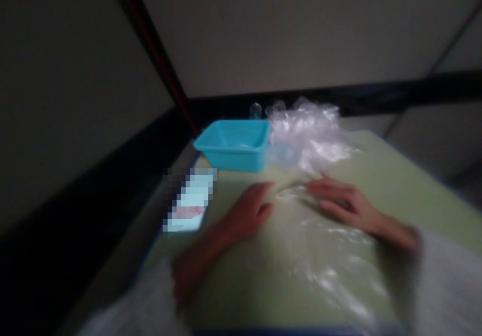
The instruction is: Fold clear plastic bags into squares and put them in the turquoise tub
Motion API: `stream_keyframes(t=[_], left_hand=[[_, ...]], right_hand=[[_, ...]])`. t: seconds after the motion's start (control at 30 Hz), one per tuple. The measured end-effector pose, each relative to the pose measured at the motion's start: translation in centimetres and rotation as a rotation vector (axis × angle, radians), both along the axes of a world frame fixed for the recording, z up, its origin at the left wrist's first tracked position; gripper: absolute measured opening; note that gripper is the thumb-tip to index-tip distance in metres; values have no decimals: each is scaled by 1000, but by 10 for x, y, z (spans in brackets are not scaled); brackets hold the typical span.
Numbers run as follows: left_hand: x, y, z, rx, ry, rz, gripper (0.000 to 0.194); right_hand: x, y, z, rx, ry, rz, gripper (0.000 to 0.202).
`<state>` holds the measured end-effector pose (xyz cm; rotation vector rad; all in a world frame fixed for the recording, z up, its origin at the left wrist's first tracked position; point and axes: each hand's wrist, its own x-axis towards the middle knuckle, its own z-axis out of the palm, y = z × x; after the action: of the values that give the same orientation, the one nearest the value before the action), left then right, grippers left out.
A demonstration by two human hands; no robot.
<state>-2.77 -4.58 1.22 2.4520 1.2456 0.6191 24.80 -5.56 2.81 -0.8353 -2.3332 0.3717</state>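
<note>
A clear plastic bag (pixel 327 260) lies on the green table (pixel 226 296), its upper end between my two hands. My left hand (pixel 252 208) is just left of that end, its thumb apart from the fingers and nothing seen in it. On the other side my right hand (pixel 342 200) reaches over the bag's upper edge, fingers stretched out and thumb apart; its fingertips touch or nearly touch the plastic. Blur hides the exact contact.
A turquoise basket (pixel 237 158) stands at the back of the table. Right of it is a heap of crumpled clear plastic (pixel 312 130). A pixelated light sheet or screen (pixel 192 200) lies at the left edge. Walls rise behind.
</note>
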Motion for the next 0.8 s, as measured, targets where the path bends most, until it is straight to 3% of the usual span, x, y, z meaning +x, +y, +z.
stream_keyframes(t=[0.2, 0.33, 0.6, 0.8], left_hand=[[1, -2, 0, 0, 30, -120, 45], [1, -1, 2, 16, 53, -171, 44], [2, -2, 7, 30, 134, -273, 39], [1, -1, 4, 41, 153, -299, 38]], right_hand=[[-4, -8, 9, -63, 78, 188, 17], [-5, -10, 9, -85, 73, 166, 18], [-5, -1, -3, 15, -238, 262, 38], [-7, -4, -3, 13, -336, 281, 35]])
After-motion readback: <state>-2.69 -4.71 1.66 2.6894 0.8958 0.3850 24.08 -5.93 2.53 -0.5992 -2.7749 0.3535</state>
